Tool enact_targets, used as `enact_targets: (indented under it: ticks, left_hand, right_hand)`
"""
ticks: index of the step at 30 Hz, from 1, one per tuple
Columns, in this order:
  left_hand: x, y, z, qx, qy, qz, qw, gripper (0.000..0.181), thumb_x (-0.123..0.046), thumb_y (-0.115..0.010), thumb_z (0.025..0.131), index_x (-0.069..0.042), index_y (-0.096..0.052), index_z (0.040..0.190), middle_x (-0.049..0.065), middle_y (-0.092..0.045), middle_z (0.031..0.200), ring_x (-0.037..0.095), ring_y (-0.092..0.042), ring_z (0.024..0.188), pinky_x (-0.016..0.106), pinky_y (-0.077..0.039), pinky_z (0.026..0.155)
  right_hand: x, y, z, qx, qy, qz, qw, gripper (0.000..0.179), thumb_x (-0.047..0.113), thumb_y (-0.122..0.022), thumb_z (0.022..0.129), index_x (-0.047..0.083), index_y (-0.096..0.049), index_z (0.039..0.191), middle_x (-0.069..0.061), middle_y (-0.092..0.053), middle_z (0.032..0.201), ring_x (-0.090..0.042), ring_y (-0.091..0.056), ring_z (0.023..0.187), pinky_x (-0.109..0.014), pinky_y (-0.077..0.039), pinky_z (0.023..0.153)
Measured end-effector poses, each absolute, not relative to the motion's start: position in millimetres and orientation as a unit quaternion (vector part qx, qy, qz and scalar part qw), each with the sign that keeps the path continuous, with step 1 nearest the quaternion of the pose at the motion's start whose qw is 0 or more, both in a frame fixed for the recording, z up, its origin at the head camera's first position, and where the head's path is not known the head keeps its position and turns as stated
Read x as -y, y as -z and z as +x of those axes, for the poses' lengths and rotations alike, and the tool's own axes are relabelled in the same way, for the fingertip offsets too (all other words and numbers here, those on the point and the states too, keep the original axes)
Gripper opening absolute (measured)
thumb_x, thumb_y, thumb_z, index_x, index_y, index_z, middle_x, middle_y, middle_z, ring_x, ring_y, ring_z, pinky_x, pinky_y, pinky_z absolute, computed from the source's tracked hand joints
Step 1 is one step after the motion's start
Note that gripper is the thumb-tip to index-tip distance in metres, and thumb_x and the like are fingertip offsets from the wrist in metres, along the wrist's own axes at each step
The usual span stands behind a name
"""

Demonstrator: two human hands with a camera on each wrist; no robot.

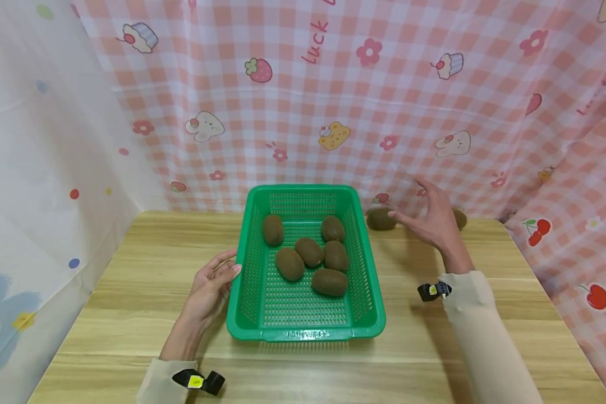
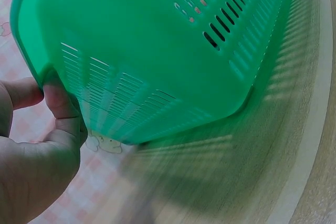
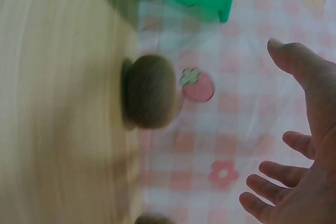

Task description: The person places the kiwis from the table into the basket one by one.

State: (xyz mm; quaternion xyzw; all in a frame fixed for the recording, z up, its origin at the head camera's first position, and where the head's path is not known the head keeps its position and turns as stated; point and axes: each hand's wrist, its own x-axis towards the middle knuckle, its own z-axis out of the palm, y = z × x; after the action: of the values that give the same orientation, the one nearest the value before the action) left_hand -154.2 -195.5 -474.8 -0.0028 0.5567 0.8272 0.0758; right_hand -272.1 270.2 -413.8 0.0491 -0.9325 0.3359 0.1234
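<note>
A green plastic basket with slotted walls stands on the wooden table, holding several brown kiwis. My left hand pinches the basket's left rim between thumb and fingers, the thumb at the rim in the left wrist view. Off to the basket's right, my right hand hovers with fingers spread and nothing in them. One loose kiwi lies at the table's back edge, just left of the right thumb; the right wrist view shows this kiwi apart from the hand. Another kiwi sits behind the right wrist, partly hidden.
A pink checked cloth hangs right behind the table's back edge. White printed curtain covers the left side, and more pink cloth the right. The wooden table extends on both sides of the basket.
</note>
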Motion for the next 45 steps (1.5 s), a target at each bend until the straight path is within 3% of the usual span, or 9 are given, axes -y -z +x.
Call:
enact_targets:
  ticks: [5,10,16,31,39,45]
  left_hand:
    - [195,475,-154,-0.555,-0.829,-0.004,0.076,0.045,-0.001,-0.062,0.1,-0.003,-0.046,0.142,-0.005,-0.07,0.095,0.005,-0.069,0.081,0.018,-0.06,0.073]
    - [195,474,-154,-0.555,-0.828,-0.004,0.078,0.046,-0.001,-0.061,0.101,-0.003,-0.044,0.144,-0.004,-0.069,0.096,0.005,-0.069,0.08,0.018,-0.06,0.072]
    - [196,474,-153,-0.557,-0.827,-0.006,0.08,0.049,-0.001,-0.061,0.1,-0.001,-0.042,0.146,-0.005,-0.069,0.096,0.005,-0.069,0.08,0.018,-0.06,0.072]
    - [197,475,-152,-0.557,-0.826,-0.007,0.085,0.053,-0.002,-0.062,0.101,0.001,-0.038,0.148,-0.004,-0.069,0.1,0.006,-0.07,0.084,0.018,-0.06,0.075]
    - [197,475,-152,-0.558,-0.826,-0.006,0.081,0.052,-0.002,-0.062,0.1,0.001,-0.04,0.147,-0.004,-0.069,0.099,0.005,-0.07,0.083,0.018,-0.06,0.075]
    - [197,475,-154,-0.559,-0.825,0.0,0.079,0.051,-0.002,-0.063,0.1,0.0,-0.041,0.146,-0.004,-0.07,0.098,0.005,-0.069,0.082,0.017,-0.06,0.074]
  right_hand:
    - [-284,424,-272,0.934,-0.337,0.027,0.117,0.103,0.05,-0.083,0.082,0.011,-0.028,0.161,-0.025,-0.037,0.158,-0.047,-0.034,0.145,-0.07,-0.03,0.117]
    - [-297,436,-273,0.928,-0.348,0.008,0.134,0.099,0.047,-0.084,0.083,0.008,-0.033,0.158,-0.025,-0.039,0.157,-0.047,-0.037,0.141,-0.068,-0.031,0.116]
    - [-314,447,-274,0.926,-0.35,-0.019,0.138,0.103,0.043,-0.083,0.084,0.002,-0.026,0.16,-0.031,-0.033,0.16,-0.051,-0.033,0.144,-0.069,-0.03,0.118]
    - [-347,468,-282,0.927,-0.341,-0.106,0.114,0.106,0.046,-0.081,0.086,0.002,-0.022,0.162,-0.034,-0.027,0.162,-0.053,-0.024,0.15,-0.064,-0.023,0.124]
    - [-356,478,-288,0.922,-0.346,-0.151,0.092,0.097,0.053,-0.076,0.087,0.0,-0.034,0.156,-0.034,-0.035,0.156,-0.053,-0.032,0.143,-0.064,-0.03,0.119]
    - [-357,484,-293,0.919,-0.341,-0.185,0.072,0.096,0.05,-0.075,0.088,-0.003,-0.03,0.155,-0.036,-0.033,0.154,-0.053,-0.032,0.142,-0.062,-0.03,0.12]
